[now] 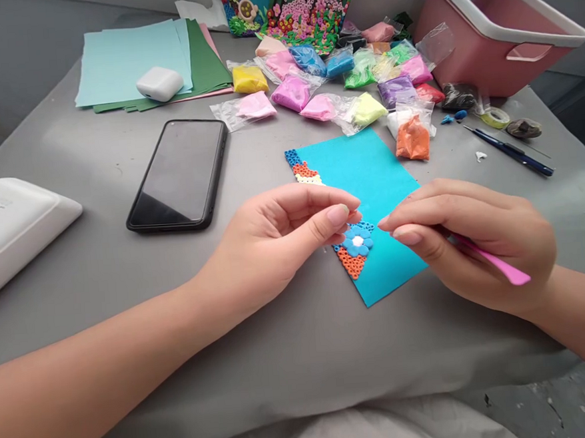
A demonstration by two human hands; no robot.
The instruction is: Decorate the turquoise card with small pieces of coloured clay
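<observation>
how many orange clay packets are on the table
1: the orange clay packet lies just past the blue card's far right corner. Others may be hidden in the bag pile.

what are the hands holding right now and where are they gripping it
The right hand grips a pink tool near its working end, handle jutting out. The left hand pinches its fingertips; anything between them is too small to tell.

A grey cloth-covered table (302, 352) stands in even light against a pale grey wall (5, 59).
</observation>
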